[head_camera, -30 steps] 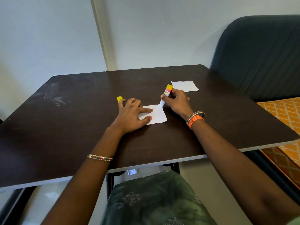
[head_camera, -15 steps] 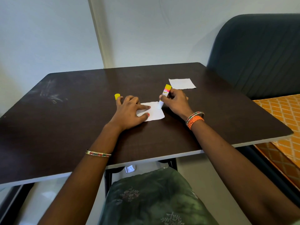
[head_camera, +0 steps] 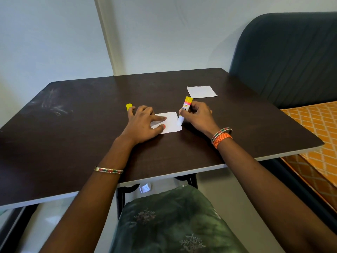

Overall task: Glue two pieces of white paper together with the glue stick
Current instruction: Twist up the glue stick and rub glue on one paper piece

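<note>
A small white paper square (head_camera: 171, 123) lies at the middle of the dark table (head_camera: 76, 143). My left hand (head_camera: 144, 123) rests flat on its left part, fingers spread, pinning it down. My right hand (head_camera: 197, 116) grips a glue stick (head_camera: 184, 111) with a yellow end and a pink and white label; its white tip touches the paper's right edge. A second white paper square (head_camera: 201, 91) lies flat farther back on the right, apart from both hands. The yellow glue cap (head_camera: 129, 106) stands just beyond my left fingertips.
A dark green upholstered chair (head_camera: 288, 57) stands right of the table, with an orange patterned cloth (head_camera: 317, 128) below it. The wall runs close behind the table's far edge. My green-clad lap (head_camera: 171, 221) is under the near edge.
The glue stick's tip has slid from the paper's upper right corner down along its right edge. My left hand stays pressed on the paper.
</note>
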